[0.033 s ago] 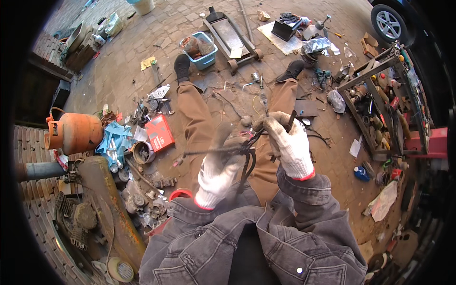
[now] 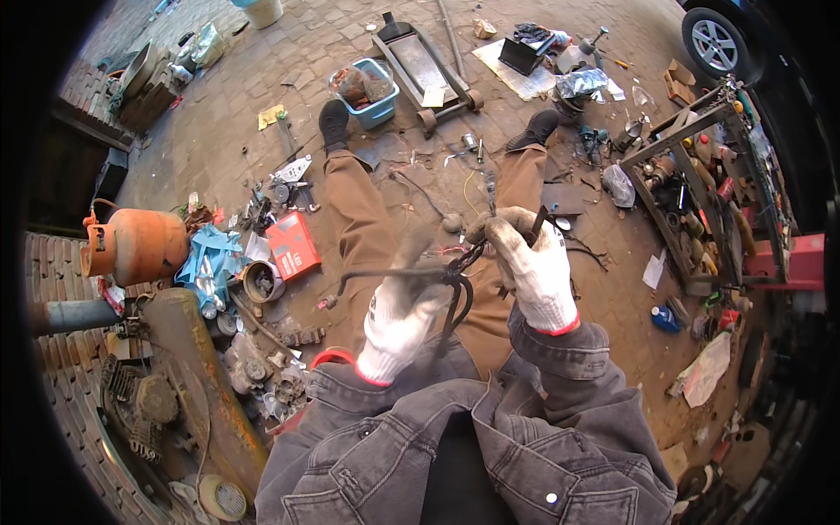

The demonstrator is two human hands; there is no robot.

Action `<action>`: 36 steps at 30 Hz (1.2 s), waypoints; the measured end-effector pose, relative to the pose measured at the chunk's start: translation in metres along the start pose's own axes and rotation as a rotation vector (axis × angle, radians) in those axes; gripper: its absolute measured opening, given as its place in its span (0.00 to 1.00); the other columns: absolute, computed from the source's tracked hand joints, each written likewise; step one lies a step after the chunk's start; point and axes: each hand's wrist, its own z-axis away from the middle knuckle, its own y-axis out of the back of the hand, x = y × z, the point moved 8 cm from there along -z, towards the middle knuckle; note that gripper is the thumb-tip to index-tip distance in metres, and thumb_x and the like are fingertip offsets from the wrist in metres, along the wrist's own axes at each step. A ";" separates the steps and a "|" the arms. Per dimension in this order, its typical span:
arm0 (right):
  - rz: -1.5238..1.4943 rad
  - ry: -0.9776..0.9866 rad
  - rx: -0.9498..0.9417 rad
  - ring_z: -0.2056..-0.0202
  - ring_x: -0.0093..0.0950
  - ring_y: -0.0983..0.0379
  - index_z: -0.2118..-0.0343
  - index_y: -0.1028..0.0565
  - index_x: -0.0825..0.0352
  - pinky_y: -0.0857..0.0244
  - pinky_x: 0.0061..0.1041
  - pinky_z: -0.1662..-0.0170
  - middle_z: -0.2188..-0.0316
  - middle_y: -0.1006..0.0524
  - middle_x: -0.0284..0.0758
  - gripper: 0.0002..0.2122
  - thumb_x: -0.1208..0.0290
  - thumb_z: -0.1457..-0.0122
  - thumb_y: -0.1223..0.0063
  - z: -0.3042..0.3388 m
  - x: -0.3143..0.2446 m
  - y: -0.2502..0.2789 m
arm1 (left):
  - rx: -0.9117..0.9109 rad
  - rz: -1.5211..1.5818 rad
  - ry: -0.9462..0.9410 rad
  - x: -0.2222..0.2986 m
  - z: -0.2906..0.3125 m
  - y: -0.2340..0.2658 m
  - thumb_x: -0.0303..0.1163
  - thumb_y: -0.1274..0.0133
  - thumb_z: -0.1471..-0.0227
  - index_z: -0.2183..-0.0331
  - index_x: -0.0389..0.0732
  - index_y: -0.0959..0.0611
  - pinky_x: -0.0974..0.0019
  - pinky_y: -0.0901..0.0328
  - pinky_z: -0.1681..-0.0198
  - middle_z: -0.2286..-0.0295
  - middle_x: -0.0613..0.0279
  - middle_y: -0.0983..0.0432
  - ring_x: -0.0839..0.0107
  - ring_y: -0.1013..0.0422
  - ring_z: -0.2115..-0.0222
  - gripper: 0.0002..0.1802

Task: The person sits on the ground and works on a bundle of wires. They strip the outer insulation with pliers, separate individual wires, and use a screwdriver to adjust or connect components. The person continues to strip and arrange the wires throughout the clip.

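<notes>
A bundle of black cables [image 2: 461, 267], partly twisted together, hangs between my hands above my lap. My right hand [image 2: 532, 269], in a white knit glove with dirty fingertips, pinches the bundle, and a short dark strip rises by its fingers. My left hand [image 2: 401, 319], gloved alike, is at the bundle's left side. Its fingers are smeared by motion, so I cannot tell whether they grip. One cable runs out leftward past that hand and bends down to a small reddish end. Other black loops droop below the bundle, between the hands.
A red box [image 2: 294, 245], an orange gas cylinder [image 2: 149, 245] and metal parts lie left. Ahead are a blue basket [image 2: 378, 109] and a low trolley jack [image 2: 420, 66]. A cluttered metal frame [image 2: 678, 136] stands right, near a car wheel [image 2: 716, 41]. Loose wires lie between my feet.
The left cable's free end, straight and blurred before, now bends downward and shows more sharply. My left fingers have shifted slightly and remain blurred. My right hand stays at the bundle.
</notes>
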 end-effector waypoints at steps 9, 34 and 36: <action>-0.006 0.087 -0.059 0.66 0.22 0.23 0.66 0.21 0.75 0.29 0.22 0.60 0.67 0.17 0.38 0.09 0.72 0.38 0.41 0.054 -0.008 -0.027 | 0.170 -0.416 -0.151 0.015 -0.011 0.005 0.25 0.48 0.45 0.44 0.38 0.23 0.62 0.28 0.56 0.59 0.51 0.18 0.63 0.20 0.60 0.25; 1.186 0.793 -0.659 0.63 0.34 0.21 0.43 0.30 0.63 0.26 0.31 0.63 0.49 0.24 0.42 0.20 0.63 0.37 0.51 0.099 -0.006 -0.123 | -0.330 0.603 0.185 -0.075 -0.018 -0.050 0.36 0.40 0.42 0.36 0.36 0.36 0.74 0.33 0.58 0.54 0.61 0.25 0.78 0.29 0.60 0.37; 1.058 0.666 -0.623 0.61 0.35 0.20 0.40 0.31 0.64 0.25 0.31 0.63 0.50 0.23 0.42 0.24 0.65 0.40 0.45 0.086 -0.019 -0.109 | -0.395 0.470 0.166 -0.068 -0.021 -0.053 0.37 0.40 0.42 0.36 0.37 0.37 0.74 0.33 0.59 0.54 0.61 0.26 0.78 0.29 0.61 0.39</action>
